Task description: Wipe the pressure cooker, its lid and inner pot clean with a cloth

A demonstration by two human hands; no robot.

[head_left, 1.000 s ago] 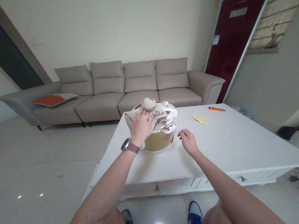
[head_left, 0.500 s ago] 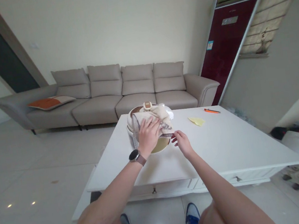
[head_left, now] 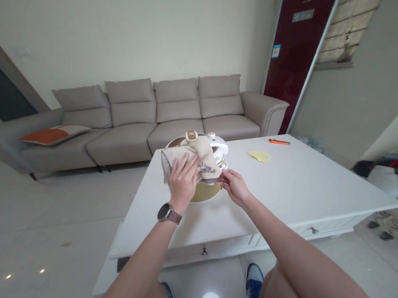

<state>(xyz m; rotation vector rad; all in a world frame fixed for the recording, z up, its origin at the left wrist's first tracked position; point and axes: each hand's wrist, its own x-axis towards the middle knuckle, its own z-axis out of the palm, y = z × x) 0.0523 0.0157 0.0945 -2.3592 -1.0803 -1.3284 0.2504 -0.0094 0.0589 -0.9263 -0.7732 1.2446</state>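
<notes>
Cloth [head_left: 205, 151], one, printed, draped over lidded pot [head_left: 204, 194] on white table [head_left: 296, 190].
Head view: left hand [head_left: 182, 181], laid flat on the cloth, fingers extended, palm down, seemingly to stop it sliding off the rounded top. Right hand [head_left: 235, 187], fingers curled, tips at the cloth's near right corner; whether they pinch it, I cannot tell. Its place suits steadying that corner, I judge. White lid fitting [head_left: 221, 151], jutting right from under the cloth. Pot, nearer the table's left edge than its right. Yellow paper [head_left: 258, 156] and, by the far edge, orange tool [head_left: 279, 142], both well apart from the pot; most room for moving lies right of the right hand.
</notes>
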